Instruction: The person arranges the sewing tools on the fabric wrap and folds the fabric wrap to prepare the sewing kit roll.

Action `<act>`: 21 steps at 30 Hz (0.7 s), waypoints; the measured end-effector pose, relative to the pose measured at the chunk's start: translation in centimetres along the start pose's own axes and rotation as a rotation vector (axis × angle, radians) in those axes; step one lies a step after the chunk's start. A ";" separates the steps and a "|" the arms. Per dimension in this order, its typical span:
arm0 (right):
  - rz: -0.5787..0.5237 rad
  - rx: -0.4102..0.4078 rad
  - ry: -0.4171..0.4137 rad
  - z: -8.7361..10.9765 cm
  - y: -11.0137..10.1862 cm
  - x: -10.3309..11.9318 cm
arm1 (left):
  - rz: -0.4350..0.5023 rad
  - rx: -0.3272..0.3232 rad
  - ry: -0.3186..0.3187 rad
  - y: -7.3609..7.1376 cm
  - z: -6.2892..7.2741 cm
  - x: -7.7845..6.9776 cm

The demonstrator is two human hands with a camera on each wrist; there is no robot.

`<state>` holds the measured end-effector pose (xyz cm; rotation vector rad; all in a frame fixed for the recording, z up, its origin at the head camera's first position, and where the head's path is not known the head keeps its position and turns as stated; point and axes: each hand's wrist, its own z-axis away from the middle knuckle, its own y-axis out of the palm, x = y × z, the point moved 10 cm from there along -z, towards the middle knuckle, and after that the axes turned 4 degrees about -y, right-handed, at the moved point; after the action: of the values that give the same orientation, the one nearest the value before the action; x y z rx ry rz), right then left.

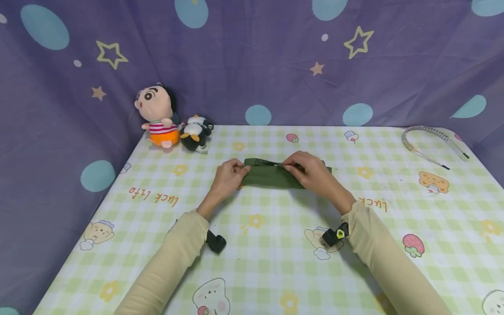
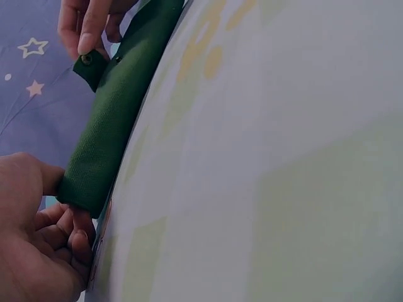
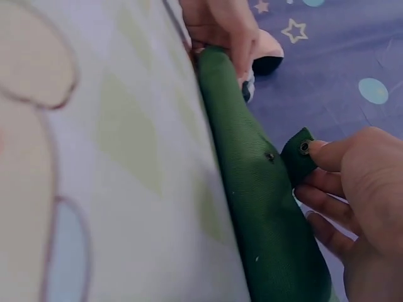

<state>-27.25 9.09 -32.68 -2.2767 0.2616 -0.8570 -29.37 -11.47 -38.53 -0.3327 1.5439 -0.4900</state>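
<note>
A long, flat bundle of dark green fabric (image 1: pixel 265 177) lies across the middle of the table. My left hand (image 1: pixel 228 177) grips its left end, thumb on top and fingers curled beneath, as the left wrist view shows. With thumb and fingers, my right hand (image 1: pixel 313 173) pinches a short green strap (image 3: pixel 297 157) along the far side. A round metal snap (image 3: pixel 305 147) sits in the strap's end, right by my thumb tip. On the bundle, close to the strap, is a small dark snap stud (image 3: pixel 270 156). The right hand covers part of the bundle's right side.
Two plush toys, a figure in orange shorts (image 1: pixel 159 116) and a black-and-white penguin (image 1: pixel 194 133), stand at the back left. A coiled headband (image 1: pixel 423 129) lies at the back right. A checked cloth (image 1: pixel 267 258) covers the table; a purple curtain (image 1: pixel 252 65) hangs behind.
</note>
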 end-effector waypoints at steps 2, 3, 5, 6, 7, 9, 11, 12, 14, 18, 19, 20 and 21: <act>0.030 -0.011 -0.051 0.2 0.0 0.5 | -0.002 -0.001 0.001 0.0 0.0 0.0; 0.041 -0.017 -0.074 0.3 0.0 0.7 | -0.004 -0.003 0.001 0.0 0.0 0.0; 0.063 -0.026 -0.114 0.5 0.0 1.2 | -0.008 -0.003 0.001 0.0 0.0 0.0; 0.070 -0.031 -0.131 0.6 0.0 1.4 | -0.008 -0.002 0.000 0.0 0.0 0.1; 0.078 -0.037 -0.149 0.8 0.0 1.5 | -0.009 -0.002 0.000 0.0 0.0 0.1; 0.087 -0.050 -0.173 1.1 -0.1 1.8 | -0.007 0.000 0.000 0.0 -0.1 0.1; 0.097 -0.057 -0.195 1.3 0.0 2.0 | -0.006 0.003 0.000 0.0 -0.1 0.1; 0.103 -0.059 -0.207 1.4 0.0 2.1 | -0.006 0.004 -0.001 0.0 -0.1 0.1; 0.116 -0.060 -0.230 1.6 0.1 2.3 | -0.008 0.003 -0.001 0.0 -0.1 0.1; 0.145 -0.056 -0.275 2.0 0.5 2.5 | -0.014 0.002 -0.003 0.0 0.0 0.1; 0.154 -0.055 -0.284 2.1 0.5 2.5 | -0.013 0.003 -0.005 0.0 0.0 0.1; 0.161 -0.054 -0.291 2.2 0.6 2.5 | -0.013 0.004 -0.006 0.0 0.0 0.1; 0.165 -0.051 -0.295 2.3 0.7 2.5 | -0.013 0.005 -0.007 0.0 0.0 0.1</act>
<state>-23.87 8.78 -33.11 -2.3539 0.3342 -0.4283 -29.41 -11.54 -38.64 -0.3403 1.5340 -0.5024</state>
